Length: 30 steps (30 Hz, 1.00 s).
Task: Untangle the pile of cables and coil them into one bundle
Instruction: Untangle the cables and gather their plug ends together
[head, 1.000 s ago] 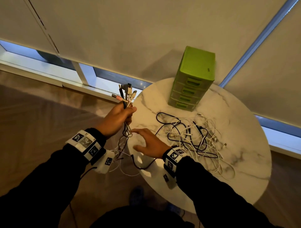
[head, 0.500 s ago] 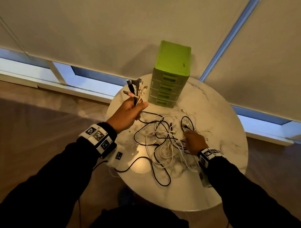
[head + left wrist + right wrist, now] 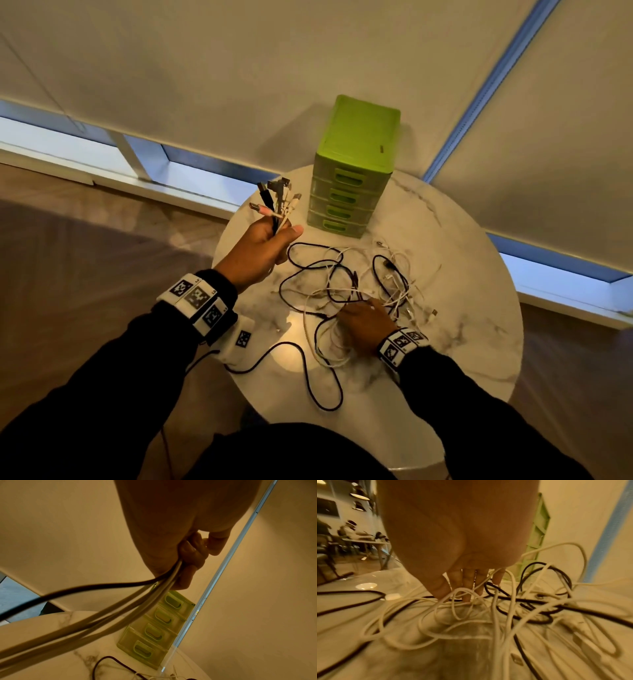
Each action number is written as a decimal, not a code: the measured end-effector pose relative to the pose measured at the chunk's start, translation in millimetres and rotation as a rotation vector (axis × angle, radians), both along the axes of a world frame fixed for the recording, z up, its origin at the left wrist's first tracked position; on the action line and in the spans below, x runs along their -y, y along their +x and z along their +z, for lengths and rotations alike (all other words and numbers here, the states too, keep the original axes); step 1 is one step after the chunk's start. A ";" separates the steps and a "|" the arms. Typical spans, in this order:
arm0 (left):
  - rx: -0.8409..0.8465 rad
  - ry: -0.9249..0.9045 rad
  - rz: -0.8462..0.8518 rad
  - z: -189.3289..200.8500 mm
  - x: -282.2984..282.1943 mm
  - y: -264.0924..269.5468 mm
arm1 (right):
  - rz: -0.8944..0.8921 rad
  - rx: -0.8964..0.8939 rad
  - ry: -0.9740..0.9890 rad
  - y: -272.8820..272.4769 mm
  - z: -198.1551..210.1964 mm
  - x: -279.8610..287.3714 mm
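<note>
A tangle of white and black cables [image 3: 359,291] [image 3: 513,608] lies spread on the round marble table [image 3: 445,359]. My left hand [image 3: 263,243] [image 3: 187,555] is raised over the table's left edge and grips a bunch of cable ends [image 3: 277,202], their plugs sticking up above the fist; the cords [image 3: 102,612] trail down from it. My right hand [image 3: 363,318] [image 3: 467,586] lies palm down on the pile. Its fingers are straight and spread among the white loops, fingertips touching the table.
A green plastic drawer unit [image 3: 352,171] [image 3: 154,628] stands at the table's far edge, just beyond my left hand. Behind it hangs a pale window blind [image 3: 308,68]. A black cable loop [image 3: 325,394] reaches toward the table's near edge. Wooden floor lies left.
My right hand left the spot beside my left hand and went right, down onto the cable pile, then slid slightly nearer. My left hand keeps its grip on the cable ends.
</note>
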<state>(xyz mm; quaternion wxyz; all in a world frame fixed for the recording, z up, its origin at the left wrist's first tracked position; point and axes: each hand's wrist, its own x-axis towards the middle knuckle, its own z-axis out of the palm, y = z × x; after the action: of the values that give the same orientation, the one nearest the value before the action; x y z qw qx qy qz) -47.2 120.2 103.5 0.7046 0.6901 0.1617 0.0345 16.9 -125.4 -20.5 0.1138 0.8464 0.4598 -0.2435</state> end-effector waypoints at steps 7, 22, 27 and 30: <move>-0.019 -0.002 -0.021 -8.1 6.2 5.4 | -0.184 0.003 0.259 35.5 26.3 0.4; -0.122 0.076 -0.078 -16.8 26.3 -6.4 | 0.082 -0.035 -0.030 -8.4 -27.9 -4.5; -0.143 0.076 -0.074 -17.4 28.1 1.3 | 0.027 -0.200 0.406 -18.2 -12.1 -17.3; -0.123 0.074 -0.090 -15.3 34.2 11.6 | -0.007 -0.129 0.637 8.8 15.0 -13.0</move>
<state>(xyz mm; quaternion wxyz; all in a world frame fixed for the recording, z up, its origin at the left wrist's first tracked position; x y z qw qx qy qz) -35.6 85.9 88.3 0.6681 0.7231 0.1720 -0.0336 25.7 -112.4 -5.5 -0.1870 0.8238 0.5162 -0.1407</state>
